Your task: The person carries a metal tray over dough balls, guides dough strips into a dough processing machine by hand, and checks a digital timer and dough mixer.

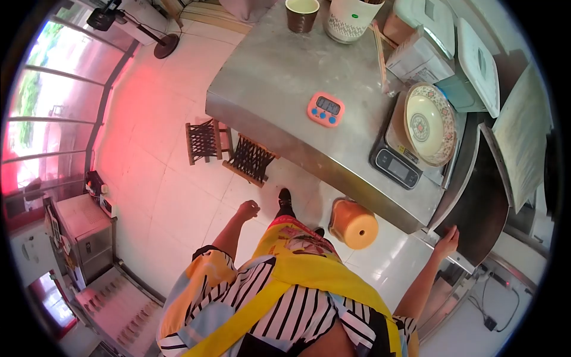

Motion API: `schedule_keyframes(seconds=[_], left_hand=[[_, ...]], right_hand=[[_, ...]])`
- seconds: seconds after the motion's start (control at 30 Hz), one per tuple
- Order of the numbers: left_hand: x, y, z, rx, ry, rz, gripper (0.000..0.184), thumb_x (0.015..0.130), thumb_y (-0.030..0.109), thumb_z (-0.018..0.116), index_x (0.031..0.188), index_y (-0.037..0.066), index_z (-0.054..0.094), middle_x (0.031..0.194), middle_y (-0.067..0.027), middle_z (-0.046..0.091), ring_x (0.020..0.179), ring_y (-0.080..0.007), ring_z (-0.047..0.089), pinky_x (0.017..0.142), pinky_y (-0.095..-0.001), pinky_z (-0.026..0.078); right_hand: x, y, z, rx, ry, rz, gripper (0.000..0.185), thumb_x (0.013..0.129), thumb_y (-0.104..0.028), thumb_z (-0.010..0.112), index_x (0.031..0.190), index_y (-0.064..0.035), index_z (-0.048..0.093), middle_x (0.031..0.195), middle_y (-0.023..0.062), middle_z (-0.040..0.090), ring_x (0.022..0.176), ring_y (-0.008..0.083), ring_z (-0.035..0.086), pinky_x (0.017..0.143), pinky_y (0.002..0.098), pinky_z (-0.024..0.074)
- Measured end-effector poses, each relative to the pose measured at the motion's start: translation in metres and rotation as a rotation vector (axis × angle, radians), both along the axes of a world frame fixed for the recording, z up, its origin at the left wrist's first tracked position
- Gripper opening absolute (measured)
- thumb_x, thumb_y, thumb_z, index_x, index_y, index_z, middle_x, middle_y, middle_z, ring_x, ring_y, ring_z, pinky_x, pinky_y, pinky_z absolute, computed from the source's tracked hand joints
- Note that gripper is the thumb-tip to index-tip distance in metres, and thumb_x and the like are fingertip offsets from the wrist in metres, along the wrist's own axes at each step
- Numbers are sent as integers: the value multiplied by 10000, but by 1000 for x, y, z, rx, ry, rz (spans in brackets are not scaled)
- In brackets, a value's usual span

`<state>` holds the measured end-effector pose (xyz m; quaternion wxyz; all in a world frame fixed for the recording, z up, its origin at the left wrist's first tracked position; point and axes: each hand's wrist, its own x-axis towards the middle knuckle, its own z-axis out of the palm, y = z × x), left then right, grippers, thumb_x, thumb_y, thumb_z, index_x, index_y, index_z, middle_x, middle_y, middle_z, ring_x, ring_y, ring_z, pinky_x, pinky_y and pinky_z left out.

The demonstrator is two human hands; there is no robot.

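My left hand [248, 209] hangs over the floor beside my legs, its fingers curled in and nothing visible in them. My right hand [447, 241] is closed at the front edge of a large dark round pan [482, 205], set at the right end of the steel counter. What its fingers grip, if anything, is hidden. Behind the pan, a pale round lid-like panel [526, 140] stands tilted up. To the left of the pan, a patterned bowl [423, 122] rests on a digital kitchen scale [395, 168]. A pink timer [326, 109] lies on the counter [267, 77].
An orange stool [354, 223] stands under the counter's edge, with two woven folding stools [250, 159] to its left. Plastic boxes [477, 68], a white perforated pot [351, 18] and a brown cup [301, 15] line the counter's back. Cables [491, 321] hang at lower right.
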<state>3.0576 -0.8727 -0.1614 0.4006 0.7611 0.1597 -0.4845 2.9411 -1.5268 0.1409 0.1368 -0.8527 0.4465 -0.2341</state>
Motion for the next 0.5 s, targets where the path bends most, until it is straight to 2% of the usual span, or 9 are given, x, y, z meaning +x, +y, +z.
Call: schedule_keyframes(seconds=[0.13, 0.17, 0.37, 0.47, 0.5], left_hand=[[10, 15, -25, -60, 12, 247, 145, 830, 224, 616, 854, 82, 603, 694, -53, 633, 602, -136, 642, 455, -286, 476], [12, 15, -25, -32, -6, 236, 129, 835, 216, 611, 838, 87, 607, 693, -49, 632, 590, -124, 630, 426, -276, 458], [12, 10, -20, -77, 29, 206, 121, 835, 202, 627, 841, 84, 601, 692, -56, 632, 577, -137, 632, 442, -263, 472], [12, -1, -3, -36, 26, 209, 59, 827, 65, 569, 824, 9, 587, 657, -94, 597, 542, -170, 606, 468, -284, 503], [12, -1, -1, -46, 21, 215, 62, 827, 69, 572, 830, 9, 588, 659, -94, 599, 543, -170, 606, 469, -284, 503]], right_hand=[[3, 4, 4, -6, 11, -7, 418, 945, -365, 458, 993, 14, 627, 812, 135, 673, 726, 245, 626, 683, 360, 475], [3, 4, 3, -6, 5, -10, 421, 945, -367, 458, 988, 16, 627, 809, 136, 672, 721, 244, 626, 680, 360, 475], [2, 3, 6, 26, 29, 12, 425, 947, -372, 459, 980, 14, 631, 802, 127, 675, 709, 228, 630, 672, 342, 481], [4, 6, 7, 33, 22, 11, 424, 947, -372, 459, 978, 12, 635, 798, 123, 675, 712, 218, 631, 671, 338, 482], [4, 6, 7, 36, 14, 5, 425, 946, -375, 462, 978, 12, 634, 798, 123, 675, 712, 217, 632, 670, 338, 482]])
